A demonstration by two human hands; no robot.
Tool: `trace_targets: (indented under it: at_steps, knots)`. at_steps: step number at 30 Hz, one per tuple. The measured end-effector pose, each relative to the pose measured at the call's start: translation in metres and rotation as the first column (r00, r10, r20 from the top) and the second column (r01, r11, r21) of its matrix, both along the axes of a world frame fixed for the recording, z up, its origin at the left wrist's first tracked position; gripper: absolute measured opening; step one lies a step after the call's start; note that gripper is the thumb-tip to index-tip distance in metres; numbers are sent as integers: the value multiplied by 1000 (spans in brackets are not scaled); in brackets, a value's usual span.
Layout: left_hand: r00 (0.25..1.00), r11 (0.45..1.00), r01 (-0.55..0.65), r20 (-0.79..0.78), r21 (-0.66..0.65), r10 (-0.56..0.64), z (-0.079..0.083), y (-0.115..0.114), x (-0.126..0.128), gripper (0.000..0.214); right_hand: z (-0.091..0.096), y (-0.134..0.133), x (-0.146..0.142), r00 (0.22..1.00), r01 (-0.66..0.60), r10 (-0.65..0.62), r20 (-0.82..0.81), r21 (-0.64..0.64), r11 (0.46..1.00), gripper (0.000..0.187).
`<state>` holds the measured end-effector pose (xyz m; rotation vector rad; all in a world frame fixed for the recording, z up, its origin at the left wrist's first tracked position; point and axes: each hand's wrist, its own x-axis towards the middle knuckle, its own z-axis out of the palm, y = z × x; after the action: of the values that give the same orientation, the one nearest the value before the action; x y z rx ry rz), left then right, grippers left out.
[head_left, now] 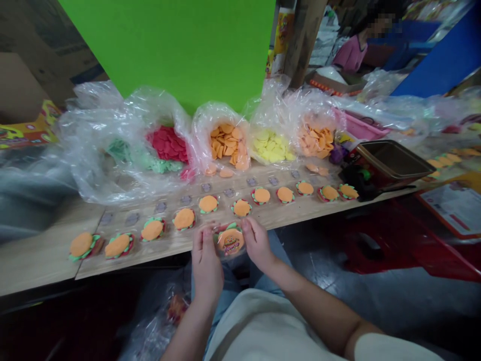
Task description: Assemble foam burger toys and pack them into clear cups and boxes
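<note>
Between both hands, at the table's front edge, is a toy burger in a clear wrapper [230, 241], its orange top bearing a printed burger label. My left hand [206, 258] grips the wrapper's left side, and my right hand [258, 244] pinches its right side. Just beyond them stands a row of similar layered burgers with orange tops, green frilled edges and red layers; the closest is one burger [241, 207] behind my fingers. Another burger [184, 219] sits to the left of my left hand. Small grey pieces [229, 192] on clear film lie behind the row.
Along the back, clear plastic bags hold red pieces [167, 144], orange pieces [226, 143], yellow pieces [272, 146] and green pieces [158, 161]. A dark open tin [394, 160] and a pink basket [363, 126] stand right. A green panel [180, 50] rises behind. A person in pink [350, 53] is farther off.
</note>
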<state>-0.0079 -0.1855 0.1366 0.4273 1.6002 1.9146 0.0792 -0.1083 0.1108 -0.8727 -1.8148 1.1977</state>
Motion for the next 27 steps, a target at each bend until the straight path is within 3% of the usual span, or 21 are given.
trace_targets:
  at_steps: [2, 5, 10, 14, 17, 20, 23, 27]
  knots:
    - [973, 988, 135, 179, 74, -147, 8, -2, 1, 32, 4, 6, 0, 1000, -18, 18, 17, 25, 1000, 29]
    - [953, 969, 247, 180, 4, -244, 16, -4, -1, 47, 11, 14, -3, 997, -61, 58, 56, 63, 996, 31]
    - [986, 991, 131, 102, 39, -134, 7, 6, -1, 47, 11, 17, -17, 998, 47, -47, 42, -1, 999, 34]
    - [993, 997, 49, 108, 55, -55, 1, 18, 6, 47, 0, 8, -25, 982, 180, -188, -30, -176, 968, 35]
    - [994, 998, 52, 99, 47, -56, 3, 20, 6, 47, -7, 9, -21, 977, 189, -209, -50, -256, 948, 37]
    - [983, 984, 173, 68, -33, -171, 6, 15, -4, 48, -2, 29, -10, 992, 111, -103, 67, -123, 986, 34]
    - [922, 913, 382, -6, -142, -386, 12, 10, -16, 54, 13, 55, -3, 987, -67, 74, 141, -54, 996, 32]
    - [832, 807, 547, 39, -220, -553, 20, 6, -19, 57, 23, 64, -5, 874, -415, 396, 281, 10, 910, 40]
